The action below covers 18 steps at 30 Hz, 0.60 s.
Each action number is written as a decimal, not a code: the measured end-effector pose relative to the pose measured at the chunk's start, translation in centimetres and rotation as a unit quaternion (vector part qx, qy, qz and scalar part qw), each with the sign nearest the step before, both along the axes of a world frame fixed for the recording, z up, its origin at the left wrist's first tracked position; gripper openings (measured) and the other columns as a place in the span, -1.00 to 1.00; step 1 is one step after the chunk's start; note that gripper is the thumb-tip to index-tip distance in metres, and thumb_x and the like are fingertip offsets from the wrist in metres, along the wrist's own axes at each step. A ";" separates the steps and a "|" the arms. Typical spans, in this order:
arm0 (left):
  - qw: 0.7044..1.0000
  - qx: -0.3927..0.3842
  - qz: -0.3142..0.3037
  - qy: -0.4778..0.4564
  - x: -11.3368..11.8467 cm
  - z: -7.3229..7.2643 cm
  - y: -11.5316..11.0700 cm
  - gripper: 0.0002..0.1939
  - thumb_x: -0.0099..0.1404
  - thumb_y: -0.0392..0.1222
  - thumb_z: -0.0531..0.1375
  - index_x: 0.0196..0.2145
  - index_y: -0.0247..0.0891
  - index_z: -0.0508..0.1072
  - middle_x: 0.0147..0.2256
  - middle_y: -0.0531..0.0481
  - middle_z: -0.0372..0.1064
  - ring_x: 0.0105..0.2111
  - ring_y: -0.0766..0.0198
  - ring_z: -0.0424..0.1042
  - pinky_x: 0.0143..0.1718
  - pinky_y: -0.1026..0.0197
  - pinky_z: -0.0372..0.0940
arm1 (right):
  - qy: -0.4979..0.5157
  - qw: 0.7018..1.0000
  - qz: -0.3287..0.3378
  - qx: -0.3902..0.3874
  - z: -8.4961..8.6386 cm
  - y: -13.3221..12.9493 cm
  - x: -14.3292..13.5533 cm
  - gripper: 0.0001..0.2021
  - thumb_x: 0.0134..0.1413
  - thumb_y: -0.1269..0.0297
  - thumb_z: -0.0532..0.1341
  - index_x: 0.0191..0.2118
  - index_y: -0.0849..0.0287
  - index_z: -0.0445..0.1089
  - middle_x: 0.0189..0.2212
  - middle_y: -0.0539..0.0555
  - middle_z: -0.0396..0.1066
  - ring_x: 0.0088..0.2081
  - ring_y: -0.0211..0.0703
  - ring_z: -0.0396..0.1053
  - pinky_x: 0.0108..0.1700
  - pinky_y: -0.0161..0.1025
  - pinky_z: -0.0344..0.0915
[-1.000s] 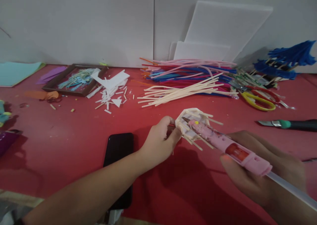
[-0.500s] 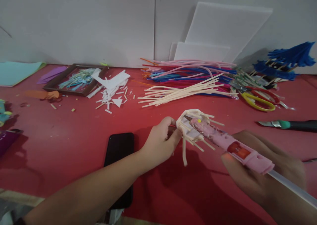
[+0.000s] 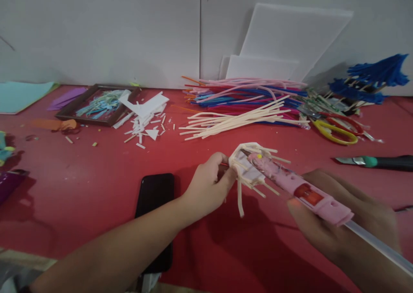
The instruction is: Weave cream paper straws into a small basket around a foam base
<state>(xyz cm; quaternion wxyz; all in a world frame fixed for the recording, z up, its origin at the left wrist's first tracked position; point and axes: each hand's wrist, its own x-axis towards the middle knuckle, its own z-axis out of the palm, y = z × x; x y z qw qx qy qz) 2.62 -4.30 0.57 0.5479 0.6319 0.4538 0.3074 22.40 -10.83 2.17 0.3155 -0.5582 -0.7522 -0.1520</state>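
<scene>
Between the thumb and fingers of my left hand (image 3: 213, 181) is a small white craft piece (image 3: 247, 167), a flat panel edged with cream pipe cleaners whose ends stick out to the front and right. My right hand (image 3: 342, 220) is wrapped around a pink glue gun (image 3: 297, 185) with a clear glue stick coming out of its back end. The gun's dark nozzle lies over the panel's upper inner side; whether it touches cannot be made out. Part of the panel is hidden under the gun.
Cream pipe cleaners (image 3: 232, 123) lie before a coloured bundle (image 3: 245, 88). Scissors (image 3: 335, 131) and a craft knife (image 3: 374, 161) are at right. A phone (image 3: 156, 198) lies beside my left forearm. White scraps (image 3: 143, 116) and a brown tray (image 3: 97, 120) sit at back left.
The glue gun has shifted very slightly left and toward me at its back end. My left hand and the craft piece hold almost the same place.
</scene>
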 end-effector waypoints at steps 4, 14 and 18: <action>1.000 -0.008 -0.003 -0.014 0.0 0.0 0.0 -0.82 0.35 -0.06 0.05 -0.33 -0.22 0.23 -0.52 0.12 0.34 -0.72 0.47 0.23 -0.66 0.37 0.15 | -0.036 0.999 0.003 0.033 0.2 0.0 0.0 -0.91 0.16 0.28 0.04 -0.29 0.06 0.27 -0.50 0.02 0.38 -0.53 -0.19 0.33 -0.55 -0.27 0.10; 0.975 -0.173 0.101 -0.098 0.6 0.1 1.0 -0.89 0.33 -0.25 0.08 -0.38 -0.23 0.23 -0.63 0.21 0.24 -0.79 0.45 0.27 -0.74 0.39 0.13 | 0.004 0.997 -0.056 -0.050 0.5 -0.8 0.9 -0.88 0.07 0.28 0.13 -0.24 0.02 0.35 -0.56 -0.05 0.42 -0.61 -0.22 0.32 -0.58 -0.29 0.15; 0.952 -0.241 0.140 -0.129 0.8 0.3 1.4 -0.89 0.34 -0.30 0.06 -0.37 -0.24 0.24 -0.62 0.18 0.25 -0.77 0.43 0.30 -0.76 0.39 0.12 | 0.080 0.989 -0.071 -0.103 0.0 -1.8 3.5 -0.83 0.05 0.19 0.22 -0.20 -0.07 0.44 -0.59 -0.05 0.44 -0.65 -0.19 0.33 -0.62 -0.26 0.18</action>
